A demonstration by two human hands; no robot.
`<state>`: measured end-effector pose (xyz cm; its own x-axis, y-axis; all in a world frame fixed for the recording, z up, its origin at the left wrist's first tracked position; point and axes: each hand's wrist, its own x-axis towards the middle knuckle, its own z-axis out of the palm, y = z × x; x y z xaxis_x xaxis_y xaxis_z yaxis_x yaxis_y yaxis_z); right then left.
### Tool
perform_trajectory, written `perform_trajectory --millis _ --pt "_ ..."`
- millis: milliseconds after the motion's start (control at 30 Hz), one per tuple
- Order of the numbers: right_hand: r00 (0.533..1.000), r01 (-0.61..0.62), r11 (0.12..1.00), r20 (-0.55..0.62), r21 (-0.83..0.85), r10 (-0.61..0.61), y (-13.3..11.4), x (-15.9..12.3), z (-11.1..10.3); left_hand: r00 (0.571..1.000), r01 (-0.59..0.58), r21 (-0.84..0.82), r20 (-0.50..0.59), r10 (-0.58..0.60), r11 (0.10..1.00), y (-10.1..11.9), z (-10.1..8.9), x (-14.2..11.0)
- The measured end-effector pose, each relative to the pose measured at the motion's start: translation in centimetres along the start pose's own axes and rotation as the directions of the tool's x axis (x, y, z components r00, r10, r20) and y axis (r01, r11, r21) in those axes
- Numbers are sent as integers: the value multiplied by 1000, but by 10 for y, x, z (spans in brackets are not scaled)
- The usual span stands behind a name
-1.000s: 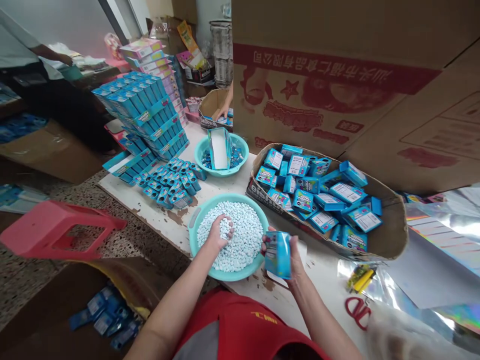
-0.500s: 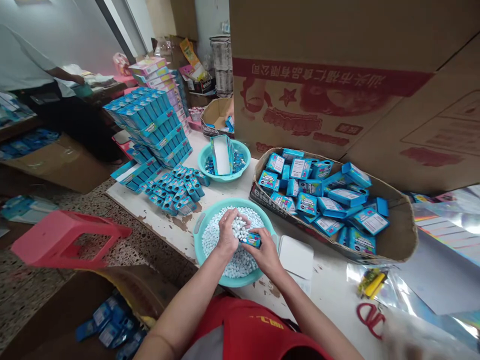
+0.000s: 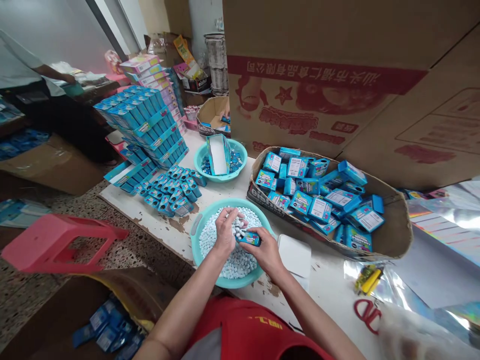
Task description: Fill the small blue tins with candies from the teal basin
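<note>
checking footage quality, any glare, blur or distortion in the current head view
Head view: bright glare on the silvery film; head view: plastic bag at lower right looks hazy; head view: red stool seems stretched near the left edge; head view: pellets by the left hand slightly blurred.

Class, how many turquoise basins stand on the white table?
2: the larger basin, holding white pellets, under the left hand; the smaller basin, behind it, holding cards. Others may be hidden.
</note>
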<state>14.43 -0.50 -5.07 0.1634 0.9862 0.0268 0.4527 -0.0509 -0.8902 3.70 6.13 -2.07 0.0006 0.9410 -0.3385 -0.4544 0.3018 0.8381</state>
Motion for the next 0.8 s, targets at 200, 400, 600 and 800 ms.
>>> perform_trajectory --millis 200,400,600,800 --pt "1000 -1 1000 3 -9 1 -3 0 -1 999 -47 12 4 47 999 -1 0 -1" --pt "1000 1 1000 -10 -13 -1 -3 0 -2 999 -48 26 12 48 999 -1 4 -1" --pt "1000 -5 999 -3 -38 5 -5 1 -1 996 -24 33 84 21 999 2 2 -3" --pt "999 20 999 -31 -30 -21 -13 -1 -3 994 -89 25 69 87 996 1 2 -3"
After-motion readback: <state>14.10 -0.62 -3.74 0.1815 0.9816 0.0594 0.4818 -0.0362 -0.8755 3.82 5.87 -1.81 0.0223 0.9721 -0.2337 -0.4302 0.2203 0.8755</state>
